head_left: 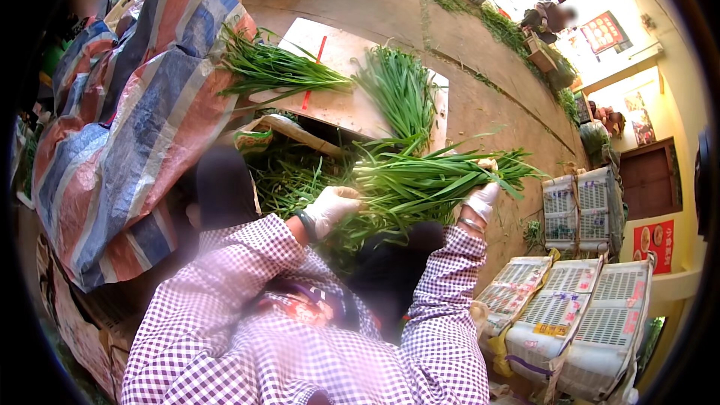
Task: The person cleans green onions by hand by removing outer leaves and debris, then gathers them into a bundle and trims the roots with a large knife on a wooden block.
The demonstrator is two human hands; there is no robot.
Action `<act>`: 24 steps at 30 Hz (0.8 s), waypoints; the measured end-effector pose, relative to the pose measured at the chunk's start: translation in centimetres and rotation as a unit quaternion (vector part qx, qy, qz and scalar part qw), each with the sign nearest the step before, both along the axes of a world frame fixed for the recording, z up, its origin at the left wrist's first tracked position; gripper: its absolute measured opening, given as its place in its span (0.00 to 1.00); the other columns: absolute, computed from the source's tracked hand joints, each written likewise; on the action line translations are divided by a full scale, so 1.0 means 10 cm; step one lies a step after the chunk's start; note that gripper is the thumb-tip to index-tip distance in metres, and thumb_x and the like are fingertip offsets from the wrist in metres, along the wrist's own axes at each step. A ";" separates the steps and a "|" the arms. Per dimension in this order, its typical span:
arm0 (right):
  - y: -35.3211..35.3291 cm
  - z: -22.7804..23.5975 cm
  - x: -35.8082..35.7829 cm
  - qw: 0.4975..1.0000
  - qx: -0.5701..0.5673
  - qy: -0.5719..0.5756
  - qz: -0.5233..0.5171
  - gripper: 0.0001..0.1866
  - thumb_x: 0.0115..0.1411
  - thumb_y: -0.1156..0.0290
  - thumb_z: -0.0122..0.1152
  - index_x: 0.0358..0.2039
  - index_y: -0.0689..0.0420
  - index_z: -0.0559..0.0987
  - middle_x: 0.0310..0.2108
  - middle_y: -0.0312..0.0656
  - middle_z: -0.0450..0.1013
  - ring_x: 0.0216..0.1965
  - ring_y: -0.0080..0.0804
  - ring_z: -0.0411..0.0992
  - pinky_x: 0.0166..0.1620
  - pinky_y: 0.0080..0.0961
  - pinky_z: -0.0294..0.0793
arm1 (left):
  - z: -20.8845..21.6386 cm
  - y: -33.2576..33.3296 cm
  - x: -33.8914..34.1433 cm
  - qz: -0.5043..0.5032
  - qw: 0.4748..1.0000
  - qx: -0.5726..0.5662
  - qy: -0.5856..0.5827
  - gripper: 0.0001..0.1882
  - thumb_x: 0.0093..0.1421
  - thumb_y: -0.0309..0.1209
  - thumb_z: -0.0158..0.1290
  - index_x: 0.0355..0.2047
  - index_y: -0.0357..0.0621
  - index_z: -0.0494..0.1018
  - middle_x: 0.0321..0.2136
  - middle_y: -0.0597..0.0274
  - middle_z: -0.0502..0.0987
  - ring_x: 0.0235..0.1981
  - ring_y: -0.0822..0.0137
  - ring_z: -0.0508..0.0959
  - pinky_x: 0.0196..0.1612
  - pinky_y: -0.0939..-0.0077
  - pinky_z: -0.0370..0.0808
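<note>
A bunch of garlic chives [427, 178] lies across in front of me, its pale cut ends to the left and its leaf tips to the right. My right hand [482, 199], in a white glove, is wrapped round the bunch toward the leaf tips. By the pale ends, my gloved left hand [332, 211] is closed, its fingertips pressed together; what they pinch, if anything, is too small to tell. Below both hands, a heap of loose chives [289, 180] fills an open sack [289, 129] between my knees.
Beyond the sack is a pale board [330, 45] with a red stripe, bearing two chive bunches [401, 94]. A striped tarp [150, 97] covers a pile at left. Strapped white crates [577, 307] stand at right. Another person [547, 19] is at the far right.
</note>
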State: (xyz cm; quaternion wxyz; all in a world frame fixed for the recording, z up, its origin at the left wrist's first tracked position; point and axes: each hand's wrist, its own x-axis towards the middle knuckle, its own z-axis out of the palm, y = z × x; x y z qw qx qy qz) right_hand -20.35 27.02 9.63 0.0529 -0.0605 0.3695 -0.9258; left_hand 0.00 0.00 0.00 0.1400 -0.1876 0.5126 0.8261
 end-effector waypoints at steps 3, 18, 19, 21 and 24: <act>0.05 -0.01 -0.05 0.999 0.011 -0.015 -0.037 0.13 0.66 0.62 0.50 0.28 0.56 0.74 0.24 0.36 0.73 0.27 0.29 0.71 0.40 0.29 0.75 | -0.01 0.13 -0.02 0.026 0.999 -0.015 0.020 0.12 0.56 0.25 0.58 0.41 0.35 0.76 0.34 0.63 0.79 0.34 0.74 0.75 0.39 0.80 0.74; 0.36 -0.05 -0.26 0.995 0.052 -0.007 -0.083 0.12 0.65 0.62 0.55 0.30 0.56 0.77 0.24 0.35 0.74 0.26 0.27 0.71 0.37 0.26 0.73 | -0.20 -0.05 0.02 0.037 0.991 -0.128 0.032 0.06 0.59 0.30 0.55 0.33 0.42 0.77 0.20 0.72 0.73 0.21 0.77 0.68 0.25 0.79 0.67; 0.29 0.02 -0.20 0.995 0.050 0.024 -0.083 0.11 0.65 0.63 0.55 0.29 0.56 0.77 0.23 0.34 0.73 0.26 0.26 0.70 0.36 0.26 0.73 | -0.33 -0.14 0.05 0.028 0.978 -0.205 0.022 0.06 0.59 0.31 0.55 0.33 0.42 0.78 0.21 0.70 0.75 0.21 0.76 0.70 0.26 0.79 0.68; 0.32 0.08 -0.15 0.996 0.037 0.030 -0.076 0.14 0.66 0.67 0.53 0.47 0.63 0.72 0.25 0.32 0.70 0.27 0.20 0.68 0.38 0.19 0.73 | -0.50 -0.39 0.09 -0.099 0.939 -0.328 -0.026 0.09 0.58 0.30 0.56 0.38 0.41 0.79 0.30 0.64 0.80 0.29 0.71 0.76 0.34 0.74 0.74; 0.19 0.20 0.04 0.998 -0.011 0.032 -0.059 0.14 0.66 0.67 0.53 0.47 0.63 0.72 0.26 0.32 0.69 0.28 0.21 0.67 0.38 0.18 0.72 | -0.17 -0.31 0.02 -0.025 0.992 -0.095 0.077 0.21 0.57 0.29 0.60 0.50 0.38 0.72 0.47 0.61 0.76 0.47 0.71 0.74 0.52 0.77 0.70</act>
